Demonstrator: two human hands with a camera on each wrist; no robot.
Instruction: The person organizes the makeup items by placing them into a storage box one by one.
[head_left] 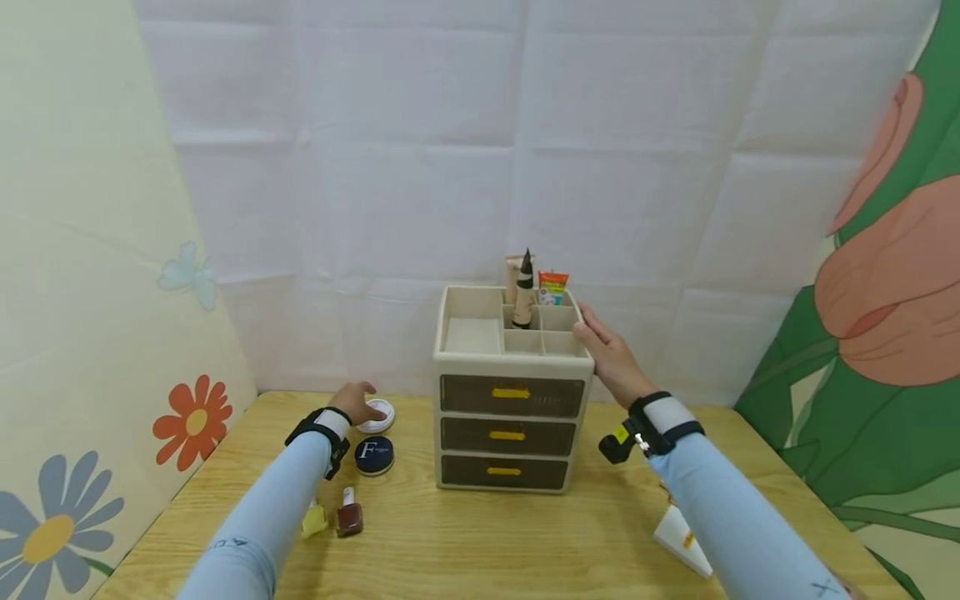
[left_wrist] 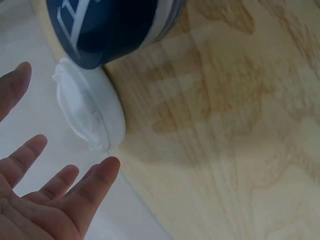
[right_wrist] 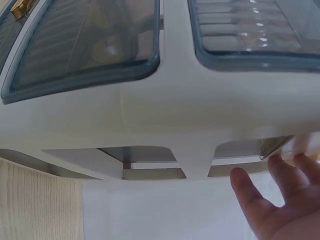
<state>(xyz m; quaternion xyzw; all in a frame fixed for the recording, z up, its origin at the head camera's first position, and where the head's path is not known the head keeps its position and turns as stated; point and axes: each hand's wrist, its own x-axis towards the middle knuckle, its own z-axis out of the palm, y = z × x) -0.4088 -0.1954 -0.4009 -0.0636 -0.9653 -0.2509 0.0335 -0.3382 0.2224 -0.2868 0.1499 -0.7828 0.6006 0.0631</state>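
In the head view, my left hand (head_left: 356,404) reaches over a small white round case (head_left: 379,418) near the table's back edge. The left wrist view shows its fingers spread, with fingertips right by the side of that case. Just in front of it lies a dark blue round case (head_left: 374,456) with a white letter F on the lid. My right hand (head_left: 615,360) rests against the upper right side of a cream drawer organizer (head_left: 513,365). Close by the organizer's side openings, the right wrist view shows the fingertips (right_wrist: 241,177) of that hand.
Three dark drawers with yellow handles front the organizer. A beige tube with a black pointed cap (head_left: 523,304) and an orange-topped tube (head_left: 553,287) stand in its top compartments. Yellow (head_left: 315,520) and dark red (head_left: 349,519) bottles are front left; a white box (head_left: 681,537) lies right.
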